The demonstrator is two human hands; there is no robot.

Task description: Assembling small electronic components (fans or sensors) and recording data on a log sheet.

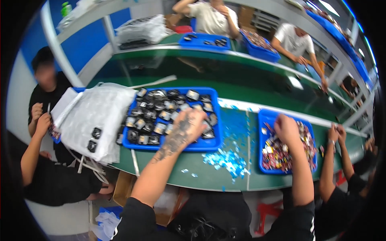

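My left hand (192, 122) reaches over a blue tray (219, 138) full of small black packets (150, 114), many with pale square labels. Its fingers bend down among the packets; blur and the back of the hand hide their tips. To the right, my right hand (286, 127) is over a second blue tray (262, 156), heaped with small pink, yellow, white and dark pieces (277, 156). Those fingers are curled down and closed, and what they hold, if anything, is hidden. Scattered shiny blue film scraps (228, 161) lie on the green table (189, 170) between the trays.
Left of the packets lies a stack of white plastic bags (94, 116), two black packets (94, 139) on it. A co-worker (48, 80) sits at the left, another's hands (337, 133) work at the right. Across the table are more workers and blue trays (205, 41).
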